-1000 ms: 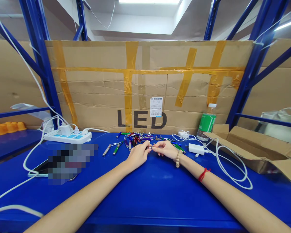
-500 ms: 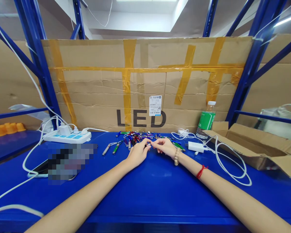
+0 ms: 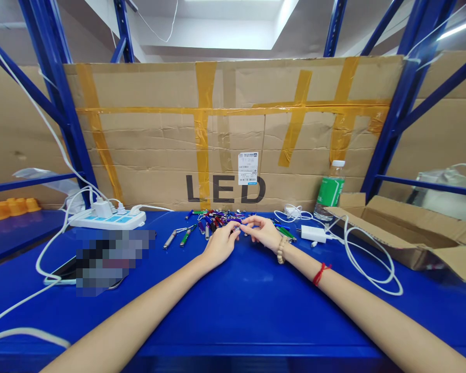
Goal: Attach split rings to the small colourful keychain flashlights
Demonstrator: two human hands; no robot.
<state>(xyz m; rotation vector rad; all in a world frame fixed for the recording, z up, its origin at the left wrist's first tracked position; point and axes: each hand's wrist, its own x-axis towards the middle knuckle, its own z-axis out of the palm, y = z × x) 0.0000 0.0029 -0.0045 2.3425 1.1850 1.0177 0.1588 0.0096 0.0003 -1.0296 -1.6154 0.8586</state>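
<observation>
Pinching a tiny piece between fingertips, left hand faces right hand (grip unclear).

The pile of parts lies between power strip, left, and bottle, right.

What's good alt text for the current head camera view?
A person's left hand and right hand are close together above a blue tabletop, apparently holding something too small to identify, in front of a pile of small colourful items. Behind stands a taped cardboard panel reading LED; a power strip sits left, an open box right.
</observation>
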